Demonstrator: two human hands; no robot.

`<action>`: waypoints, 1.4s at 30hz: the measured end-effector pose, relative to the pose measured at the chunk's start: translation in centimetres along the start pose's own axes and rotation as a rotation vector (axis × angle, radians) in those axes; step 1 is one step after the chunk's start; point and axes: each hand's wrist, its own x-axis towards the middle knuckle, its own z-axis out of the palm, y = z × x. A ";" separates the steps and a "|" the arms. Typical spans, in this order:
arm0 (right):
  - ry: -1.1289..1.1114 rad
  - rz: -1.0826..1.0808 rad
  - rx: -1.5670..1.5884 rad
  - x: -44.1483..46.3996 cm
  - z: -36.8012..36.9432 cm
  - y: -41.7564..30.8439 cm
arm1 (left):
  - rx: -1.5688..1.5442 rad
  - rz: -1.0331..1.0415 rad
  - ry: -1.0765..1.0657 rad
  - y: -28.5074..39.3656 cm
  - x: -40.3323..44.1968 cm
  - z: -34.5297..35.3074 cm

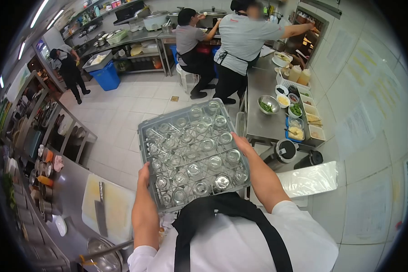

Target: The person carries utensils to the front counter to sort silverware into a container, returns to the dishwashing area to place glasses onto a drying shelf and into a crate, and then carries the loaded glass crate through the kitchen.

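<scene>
A grey plastic rack (143, 140) with a wire grid is held out in front of my body, tilted a little. Several clear glasses (193, 170) stand in its compartments. My left hand (143, 176) grips the rack's left side, with the fingers mostly hidden behind the edge. On the right side, my right hand (241, 144) is closed on the rim, its fingers partly out of sight. The rack's near edge is close to my black apron (213, 206).
Two people (197, 43) (245, 41) work at the back counter; another person (69, 68) stands far left. A knife (100, 213) lies on a cutting board (88, 204) at lower left. The right counter (258, 84) holds bowls and bottles.
</scene>
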 end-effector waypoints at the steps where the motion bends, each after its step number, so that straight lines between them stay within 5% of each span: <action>1: -0.007 -0.021 -0.015 1.6 -0.1 -0.7 | -0.008 -0.016 0.015 0.6 0.4 0.4; 16: -0.246 0.068 -0.081 17.9 6.5 -10.8 | -0.070 -0.082 0.114 7.4 6.1 -1.2; 19: -0.273 0.032 -0.034 19.9 9.1 -13.7 | 0.000 -0.092 0.288 10.8 6.6 -2.0; 33: -0.403 -0.023 0.043 31.9 24.2 -29.0 | 0.108 -0.042 0.351 22.1 24.3 -13.6; 42: -0.248 -0.058 -0.070 44.1 30.6 -34.9 | 0.053 -0.044 0.345 27.9 35.6 -16.7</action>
